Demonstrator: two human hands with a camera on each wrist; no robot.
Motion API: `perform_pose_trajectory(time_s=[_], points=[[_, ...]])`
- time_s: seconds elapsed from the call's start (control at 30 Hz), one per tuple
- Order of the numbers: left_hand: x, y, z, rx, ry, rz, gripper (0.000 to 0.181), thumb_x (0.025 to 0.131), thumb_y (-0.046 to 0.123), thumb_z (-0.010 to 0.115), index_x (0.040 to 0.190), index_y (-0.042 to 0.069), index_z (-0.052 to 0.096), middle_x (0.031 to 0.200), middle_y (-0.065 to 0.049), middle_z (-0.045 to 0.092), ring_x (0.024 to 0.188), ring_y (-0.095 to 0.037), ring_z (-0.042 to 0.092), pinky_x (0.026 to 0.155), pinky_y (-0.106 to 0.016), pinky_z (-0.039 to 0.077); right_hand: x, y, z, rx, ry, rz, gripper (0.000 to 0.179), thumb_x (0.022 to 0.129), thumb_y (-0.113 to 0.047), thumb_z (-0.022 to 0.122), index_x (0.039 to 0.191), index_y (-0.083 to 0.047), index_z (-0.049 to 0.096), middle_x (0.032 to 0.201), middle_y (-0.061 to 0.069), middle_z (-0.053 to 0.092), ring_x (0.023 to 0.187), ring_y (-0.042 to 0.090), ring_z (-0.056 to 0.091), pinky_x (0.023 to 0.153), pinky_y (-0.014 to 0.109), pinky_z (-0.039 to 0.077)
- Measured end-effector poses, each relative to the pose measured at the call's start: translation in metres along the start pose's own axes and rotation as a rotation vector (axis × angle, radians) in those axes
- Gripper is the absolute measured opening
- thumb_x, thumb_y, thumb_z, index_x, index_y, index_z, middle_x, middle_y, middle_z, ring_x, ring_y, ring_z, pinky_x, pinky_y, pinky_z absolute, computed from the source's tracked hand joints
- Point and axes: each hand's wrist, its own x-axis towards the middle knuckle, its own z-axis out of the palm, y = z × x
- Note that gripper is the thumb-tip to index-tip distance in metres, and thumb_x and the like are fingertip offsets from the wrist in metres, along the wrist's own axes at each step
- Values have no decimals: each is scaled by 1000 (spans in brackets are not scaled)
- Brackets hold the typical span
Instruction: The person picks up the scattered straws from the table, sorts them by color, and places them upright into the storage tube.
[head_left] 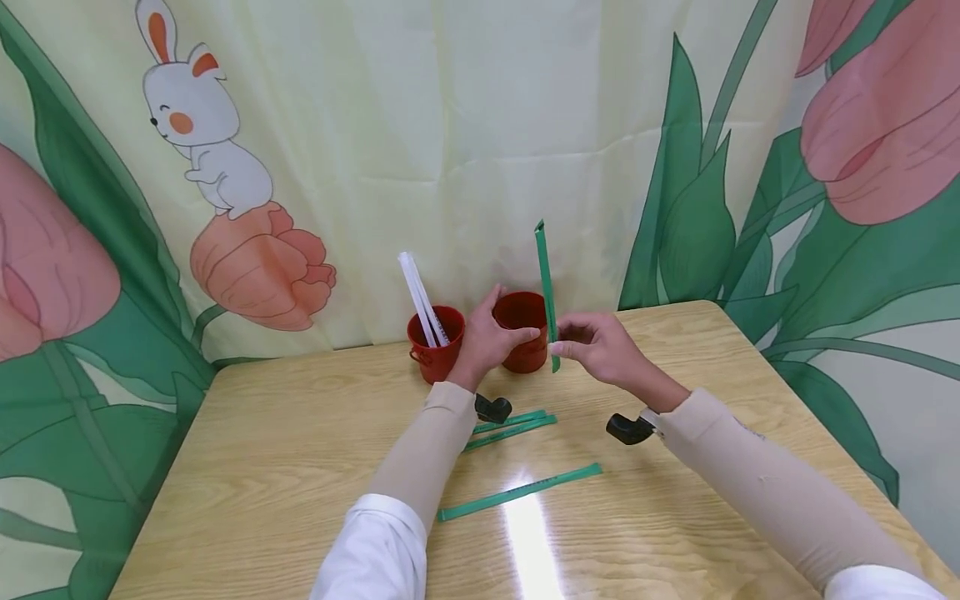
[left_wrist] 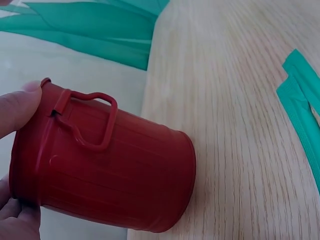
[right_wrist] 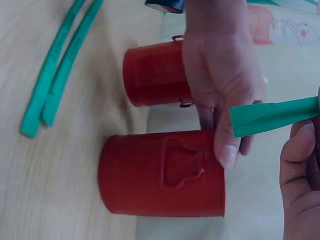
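Note:
My left hand (head_left: 491,337) holds the rim of a red metal bucket (left_wrist: 120,160) with a wire handle on its side; the bucket stands on the table. To the right of this bucket, my right hand (head_left: 600,346) pinches a long, flat green paper-wrapped stick (head_left: 547,292) near its lower end. The stick is upright, its lower end beside the bucket and its top well above the rim. In the right wrist view the wrapper's crimped end (right_wrist: 250,120) points toward the bucket. A second red bucket (head_left: 437,358) on the left has several white-wrapped sticks (head_left: 422,300) leaning in it.
Two green-wrapped sticks (head_left: 517,432) lie side by side on the wooden table (head_left: 300,467), partly behind the left wrist's black camera (head_left: 492,409). Another green-wrapped stick (head_left: 521,492) lies nearer the front. A printed curtain (head_left: 487,125) hangs behind the table.

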Motion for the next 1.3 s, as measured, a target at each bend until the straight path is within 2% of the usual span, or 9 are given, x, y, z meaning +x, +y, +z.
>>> perform_pose_trajectory(time_s=[0.27,0.53,0.8,0.97,1.1,1.3], points=[[1,-1,-1,-4,-9,-10,93,85,24,88,162,15,35,158,-7,52,139,-30,53,108,-51,55,22,-10,-3,6,70,48,12,96,-4,72,106,3,74,91,2,72,82,18,68,75,26,58],[2,-1,0,-16,-15,5,85,85,22,88,157,15,43,151,-6,58,135,-28,56,109,-48,56,49,-11,-11,-4,107,63,14,98,-11,71,104,2,72,96,20,73,87,36,69,78,27,61],[3,0,-2,-20,-16,18,77,84,22,88,149,17,49,143,-3,63,131,-25,58,108,-49,56,72,-9,-11,-40,128,94,18,99,-18,71,105,-2,72,98,17,72,89,28,64,83,32,58],[3,0,-2,-20,-20,26,77,85,21,88,150,16,48,145,-6,62,132,-27,57,109,-49,55,83,-3,-7,-57,132,100,20,98,-14,71,109,3,71,101,20,73,91,27,66,83,27,58],[3,0,-2,-23,-23,40,77,84,21,88,150,15,48,145,-6,62,132,-28,58,110,-49,55,88,4,-3,-82,136,93,18,97,-8,71,109,6,70,97,20,71,88,27,66,79,25,57],[4,-2,-2,-29,-19,62,72,84,20,88,146,15,52,143,-9,64,130,-32,60,108,-49,55,89,11,4,-143,104,132,14,97,-10,72,106,1,71,96,18,70,86,27,62,75,28,55]])
